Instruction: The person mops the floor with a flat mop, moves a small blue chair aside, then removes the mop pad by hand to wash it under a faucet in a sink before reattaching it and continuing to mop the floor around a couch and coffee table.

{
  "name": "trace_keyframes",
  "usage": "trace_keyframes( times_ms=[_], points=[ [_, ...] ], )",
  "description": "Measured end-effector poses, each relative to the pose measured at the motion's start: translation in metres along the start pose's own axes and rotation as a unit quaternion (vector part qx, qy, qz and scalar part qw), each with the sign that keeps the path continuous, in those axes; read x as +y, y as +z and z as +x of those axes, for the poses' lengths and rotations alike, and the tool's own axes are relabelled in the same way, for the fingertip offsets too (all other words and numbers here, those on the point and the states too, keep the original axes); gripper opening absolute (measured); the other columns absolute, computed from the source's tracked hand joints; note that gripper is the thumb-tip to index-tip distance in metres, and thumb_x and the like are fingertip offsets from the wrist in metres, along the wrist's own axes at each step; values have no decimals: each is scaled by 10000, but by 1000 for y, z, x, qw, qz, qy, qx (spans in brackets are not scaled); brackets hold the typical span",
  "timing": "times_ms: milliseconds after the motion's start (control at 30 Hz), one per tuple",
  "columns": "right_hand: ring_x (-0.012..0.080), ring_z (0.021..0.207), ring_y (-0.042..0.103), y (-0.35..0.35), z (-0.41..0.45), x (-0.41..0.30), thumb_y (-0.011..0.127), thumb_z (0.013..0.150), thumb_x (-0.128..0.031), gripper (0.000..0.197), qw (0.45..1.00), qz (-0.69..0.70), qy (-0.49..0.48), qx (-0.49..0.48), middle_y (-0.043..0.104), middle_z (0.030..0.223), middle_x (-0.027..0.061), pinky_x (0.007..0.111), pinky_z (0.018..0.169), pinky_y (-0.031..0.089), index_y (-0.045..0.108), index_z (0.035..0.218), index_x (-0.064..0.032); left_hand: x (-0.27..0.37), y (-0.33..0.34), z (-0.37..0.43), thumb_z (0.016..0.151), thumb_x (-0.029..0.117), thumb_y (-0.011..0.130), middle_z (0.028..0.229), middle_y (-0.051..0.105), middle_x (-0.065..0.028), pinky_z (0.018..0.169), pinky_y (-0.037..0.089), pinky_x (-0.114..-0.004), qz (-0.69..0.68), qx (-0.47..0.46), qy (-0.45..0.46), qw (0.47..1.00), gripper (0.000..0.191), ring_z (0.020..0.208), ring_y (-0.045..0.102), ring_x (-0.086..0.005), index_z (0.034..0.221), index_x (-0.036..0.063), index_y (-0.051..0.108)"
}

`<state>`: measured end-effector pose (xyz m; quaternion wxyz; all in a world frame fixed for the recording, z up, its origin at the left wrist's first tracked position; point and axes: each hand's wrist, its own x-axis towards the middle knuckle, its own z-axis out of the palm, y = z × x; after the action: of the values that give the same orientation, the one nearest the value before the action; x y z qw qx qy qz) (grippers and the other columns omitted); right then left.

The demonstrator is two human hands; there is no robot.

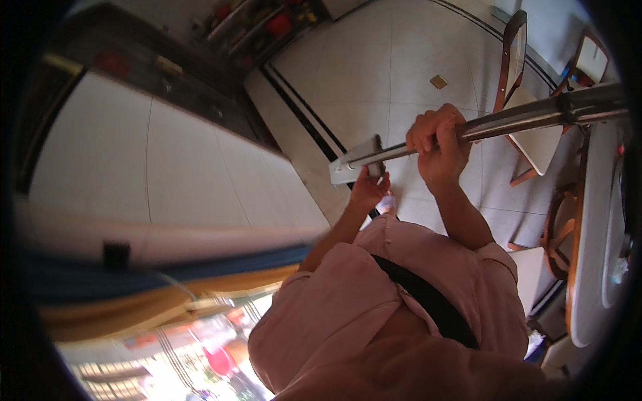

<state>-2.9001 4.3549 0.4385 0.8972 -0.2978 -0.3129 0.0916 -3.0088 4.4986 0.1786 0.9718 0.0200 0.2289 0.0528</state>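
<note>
My right hand point(441, 143) is wrapped around a shiny metal pole point(521, 120), which slants across the view to the upper right. At the pole's lower end is a flat white head point(343, 170) with a grey strip point(376, 153) along one edge, like that of a flat mop. My left hand point(370, 191) grips the near end of that strip between thumb and fingers. The head is held up at a tilt, partly hidden behind the fingers. Below it a foot in a pale slipper point(386, 204) shows on the tiled floor point(351, 75).
Wooden chairs point(511, 65) and a pale-topped table point(584, 280) stand on the right. A small yellowish item point(438, 82) lies on the floor. White cabinet-like panels point(185, 155) run along the left, with a shelf of goods point(271, 25) beyond. Curtains point(165, 295) hang lower left.
</note>
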Motion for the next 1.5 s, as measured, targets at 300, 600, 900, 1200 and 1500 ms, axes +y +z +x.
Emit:
trace_keyframes(
  times_ms=[300, 600, 900, 1200, 1500],
  points=[
    [113, 405, 261, -70, 200, 62, 374, 978, -285, 377, 979, -78, -71, 172, 280, 465, 6, 268, 416, 283, 334, 659, -88, 105, 137, 226, 846, 286, 638, 998, 655, -25, 726, 540, -303, 67, 47, -88, 993, 250, 898, 628, -169, 1042, 134, 610],
    [100, 403, 265, -202, 390, 104, 498, 926, -158, 281, 941, -81, -151, 292, 288, 468, -7, 269, 403, 257, 403, 669, -97, 122, 255, 470, 787, 225, 712, 906, 680, -14, 637, 535, -285, 133, 64, -125, 981, 182, 800, 651, -149, 912, 121, 630],
    [139, 434, 331, -274, 598, 185, 461, 936, -228, 343, 988, -125, -70, 64, 366, 484, 44, 285, 452, 313, 389, 646, -60, 218, 346, 641, 798, 245, 689, 839, 655, -35, 579, 518, -322, 126, 103, -52, 985, 172, 725, 625, -185, 895, 124, 614],
    [93, 428, 356, -374, 769, 278, 588, 878, -210, 327, 993, -105, -22, 39, 405, 485, 18, 261, 445, 320, 436, 639, -48, 282, 431, 853, 796, 210, 647, 880, 632, -95, 732, 532, -373, 161, 87, -79, 980, 194, 778, 609, -255, 922, 76, 585],
    [105, 398, 316, -485, 917, 267, 506, 922, -308, 368, 940, -272, -150, 142, 357, 448, -3, 282, 443, 306, 457, 664, -52, 255, 559, 1081, 827, 122, 620, 962, 618, -121, 766, 543, -363, 262, 47, -229, 936, 173, 859, 616, -251, 958, 36, 549]
  ],
)
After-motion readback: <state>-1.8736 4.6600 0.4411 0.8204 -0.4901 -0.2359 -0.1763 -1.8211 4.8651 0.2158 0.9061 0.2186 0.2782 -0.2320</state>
